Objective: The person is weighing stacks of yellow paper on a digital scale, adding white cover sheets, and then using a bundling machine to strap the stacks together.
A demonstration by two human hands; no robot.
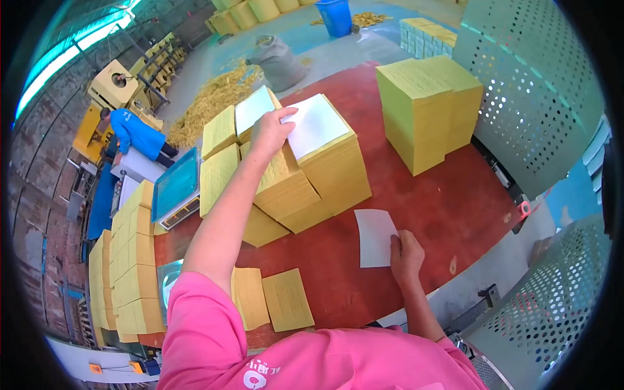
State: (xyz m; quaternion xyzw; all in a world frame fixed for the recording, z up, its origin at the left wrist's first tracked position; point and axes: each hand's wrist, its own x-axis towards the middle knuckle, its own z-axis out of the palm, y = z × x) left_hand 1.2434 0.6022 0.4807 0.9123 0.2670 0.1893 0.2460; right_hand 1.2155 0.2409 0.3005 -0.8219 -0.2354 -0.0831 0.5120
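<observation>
My left hand (pixel 272 133) reaches out over the tall stacks of yellow paper (pixel 335 170). Its thumb and fingers are closed at the left edge of a white sheet (pixel 317 127), which lies on top of one stack. Lower on the right, my right hand (pixel 407 255) pinches another white sheet (pixel 375 239) by its right edge, over the red table (pixel 344 286). One more white sheet (pixel 253 112) covers the stack just beyond my left hand. Two low yellow paper piles (pixel 288 299) lie close to my body.
A separate tall yellow stack (pixel 422 110) stands at the right, beside a green perforated metal panel (pixel 526 84). On the left are a scale (pixel 177 185) and more yellow stacks (pixel 133 260). A person in blue (pixel 140 133) bends at a machine. A grey sack (pixel 279 65) stands beyond the table.
</observation>
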